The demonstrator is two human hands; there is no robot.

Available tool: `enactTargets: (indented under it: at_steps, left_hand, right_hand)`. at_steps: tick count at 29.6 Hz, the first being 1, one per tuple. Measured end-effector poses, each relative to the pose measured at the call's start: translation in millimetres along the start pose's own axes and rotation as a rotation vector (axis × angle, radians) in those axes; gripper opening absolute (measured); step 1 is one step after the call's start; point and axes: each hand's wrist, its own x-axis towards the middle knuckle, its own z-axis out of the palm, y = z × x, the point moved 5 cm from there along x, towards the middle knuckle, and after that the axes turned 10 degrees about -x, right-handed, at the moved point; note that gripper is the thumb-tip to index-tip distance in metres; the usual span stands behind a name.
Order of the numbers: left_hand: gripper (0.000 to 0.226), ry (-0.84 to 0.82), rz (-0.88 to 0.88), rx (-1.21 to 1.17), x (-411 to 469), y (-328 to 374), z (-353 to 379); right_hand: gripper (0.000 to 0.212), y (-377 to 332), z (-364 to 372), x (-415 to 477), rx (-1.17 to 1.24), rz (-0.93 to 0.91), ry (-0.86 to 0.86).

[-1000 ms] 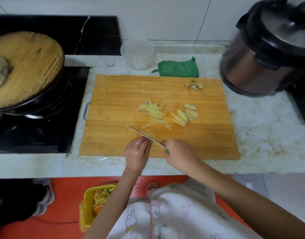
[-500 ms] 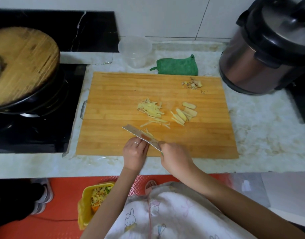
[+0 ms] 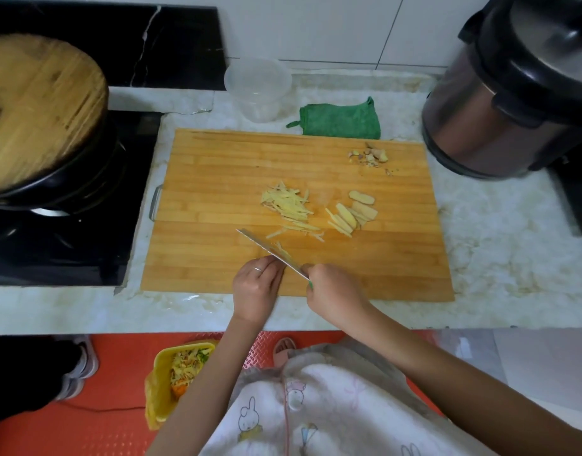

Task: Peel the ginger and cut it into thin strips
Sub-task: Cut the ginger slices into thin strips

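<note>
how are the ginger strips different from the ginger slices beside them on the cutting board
The ginger strips are thin slivers; the ginger slices are broad, flat ovals. The strips lie loosely scattered in a heap, while the slices overlap in a fanned row. The strips sit left of the slices, nearer the knife tip. Both are pale yellow and lie on the cutting board.
</note>
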Motion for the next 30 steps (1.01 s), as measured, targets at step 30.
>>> enactTargets:
  at_steps: [30]
  left_hand:
    - [0.012,-0.01,0.006,-0.008,0.1,0.8,-1.5]
  right_hand:
    - [0.023,6.8,-14.0,5.1,0.069,-0.037,-0.061]
